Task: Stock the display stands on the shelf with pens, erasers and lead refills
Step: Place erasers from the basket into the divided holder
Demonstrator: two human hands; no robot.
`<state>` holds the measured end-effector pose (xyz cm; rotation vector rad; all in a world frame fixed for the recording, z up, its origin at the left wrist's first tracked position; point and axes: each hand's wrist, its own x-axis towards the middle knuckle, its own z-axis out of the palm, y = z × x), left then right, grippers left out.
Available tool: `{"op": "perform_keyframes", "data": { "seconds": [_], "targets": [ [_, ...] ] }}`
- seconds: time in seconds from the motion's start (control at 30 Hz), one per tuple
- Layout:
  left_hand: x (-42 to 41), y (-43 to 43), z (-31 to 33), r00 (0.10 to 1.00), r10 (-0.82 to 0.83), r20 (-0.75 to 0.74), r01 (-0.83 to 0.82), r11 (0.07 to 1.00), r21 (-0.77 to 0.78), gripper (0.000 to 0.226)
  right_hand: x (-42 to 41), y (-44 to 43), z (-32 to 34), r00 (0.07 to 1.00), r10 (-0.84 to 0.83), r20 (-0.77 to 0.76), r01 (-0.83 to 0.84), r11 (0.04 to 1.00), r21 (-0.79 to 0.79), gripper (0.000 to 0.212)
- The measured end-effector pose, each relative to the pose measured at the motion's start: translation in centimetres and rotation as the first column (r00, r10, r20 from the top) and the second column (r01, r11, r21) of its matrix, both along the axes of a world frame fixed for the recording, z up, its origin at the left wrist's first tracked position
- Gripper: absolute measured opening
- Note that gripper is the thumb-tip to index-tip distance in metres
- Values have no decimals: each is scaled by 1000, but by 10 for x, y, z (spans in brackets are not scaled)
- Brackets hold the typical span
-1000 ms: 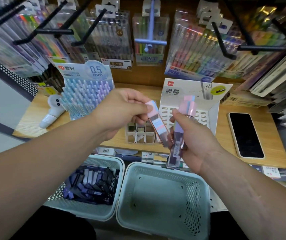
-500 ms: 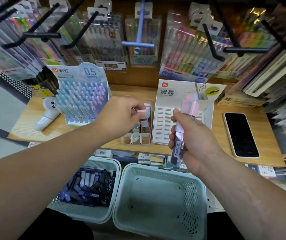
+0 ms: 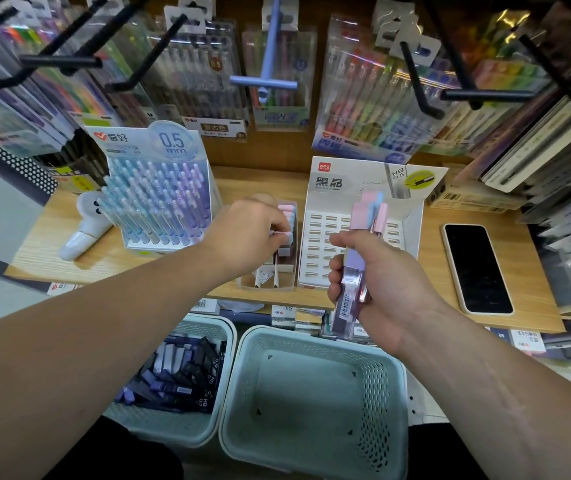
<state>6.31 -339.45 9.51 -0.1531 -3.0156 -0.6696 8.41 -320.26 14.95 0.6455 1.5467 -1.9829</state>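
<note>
A: So, how does the wooden shelf [image 3: 277,181] look, biggest things first?

B: Below its front edge sit two pale baskets. The right basket [image 3: 311,336] shows only its own floor. The left basket [image 3: 207,320] holds a heap of dark lead refills [image 3: 180,372], so I judge that batch not yet started.

A: And the stands?

B: The pen stand [image 3: 128,142], at the left, is packed with blue and lilac pens [image 3: 152,199]; that part looks done. The white lead refill stand [image 3: 322,233], at the right, shows rows of slots, and I see no refill in any of them.

A: Between the two?

B: The small clear eraser stand [image 3: 266,289], partly stocked. Pink erasers [image 3: 285,211] stand at its back, while the front compartments show bare dividers.

A: The hands?

B: The left hand [image 3: 242,237] is over that stand, fingertips pinching one eraser [image 3: 285,236] at its middle rows. The right hand [image 3: 377,282], just in front of the lead refill stand, is curled round a bundle of erasers [image 3: 353,289] held upright.

A: What's left, then?

B: By my reckoning, that bundle first, then every refill in the left basket.
</note>
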Motion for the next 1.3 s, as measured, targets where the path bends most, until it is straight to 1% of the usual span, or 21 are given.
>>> {"op": "perform_keyframes", "data": {
  "seconds": [0.1, 0.23, 0.3, 0.37, 0.43, 0.53, 0.63, 0.7, 0.77, 0.8, 0.83, 0.87, 0.9, 0.93, 0.97, 1.0, 1.03, 1.07, 1.1, 1.2, 1.3],
  "targets": [
    [-3, 1, -1, 1000, 21, 15, -21, 1000, -2, 8, 0, 0, -1, 1000, 23, 19, -23, 1000, 3, 33],
    [-9, 1, 4, 992, -45, 122, 47, 999, -16, 4, 1, 0, -1, 999, 42, 28, -42, 999, -5, 33],
    [-11, 2, 7, 985, -46, 167, 52, 998, -36, 5, 0, 1, 0, 999, 44, 29, -44, 999, -10, 33],
    [-12, 2, 8, 983, -30, 181, 38, 999, -39, 5, 0, 2, -1, 999, 42, 27, -42, 999, -5, 33],
    [-12, 3, 8, 987, -1, 161, 5, 1000, -28, 7, 0, 3, -2, 999, 39, 25, -38, 999, -6, 33],
    [-10, 2, 6, 995, 71, 67, -68, 997, -42, 16, -1, 4, -3, 999, 46, 29, -45, 998, -33, 33],
    [-7, 1, 5, 996, 84, 6, -83, 993, -80, 22, -2, 3, -2, 998, 57, 41, -53, 994, -93, 24],
    [-5, 0, 8, 996, 88, -2, -88, 994, -59, 23, -2, 2, -1, 997, 56, 48, -49, 989, -136, 19],
    [-1, 0, 15, 997, 82, -7, -82, 997, -12, 20, -3, -1, -1, 997, 52, 51, -44, 987, -154, 20],
    [1, 1, 18, 996, 88, 5, -88, 995, 42, 17, -4, -2, -2, 998, 49, 50, -41, 988, -150, 21],
    [4, 3, 23, 993, 109, 44, -114, 984, 137, 14, -4, -4, -3, 998, 45, 47, -38, 989, -144, 22],
    [7, 5, 28, 984, 137, 114, -164, 949, 269, 14, -5, -6, -4, 998, 39, 43, -32, 990, -139, 23],
    [11, 9, 34, 965, 156, 210, -232, 880, 413, 17, -5, -8, -5, 999, 31, 39, -25, 990, -137, 24],
    [15, 12, 40, 939, 149, 309, -302, 790, 534, 19, -5, -10, -6, 999, 23, 33, -19, 991, -129, 23],
    [19, 14, 44, 914, 116, 389, -349, 714, 607, 19, -5, -12, -7, 1000, 20, 18, -18, 993, -115, 22],
    [24, 16, 48, 896, 69, 439, -367, 669, 646, 17, -5, -13, -8, 1000, 22, -5, -22, 996, -92, 19],
    [28, 17, 49, 885, 15, 466, -364, 646, 671, 13, -4, -15, -9, 999, 30, -32, -32, 997, -66, 16],
    [32, 18, 50, 878, -36, 478, -350, 633, 691, 8, -4, -17, -10, 998, 41, -58, -43, 998, -43, 14],
    [37, 19, 49, 876, -75, 477, -328, 632, 702, 10, -3, -19, -12, 995, 54, -80, -56, 998, -25, 13],
    [46, 22, 46, 889, -121, 441, -256, 667, 699, 35, 0, -23, -10, 993, 78, -90, -82, 996, -40, 11],
    [49, 22, 43, 914, -84, 396, -239, 677, 696, 40, 2, -25, -4, 993, 94, -76, -98, 994, -56, 11]
  ]
}}
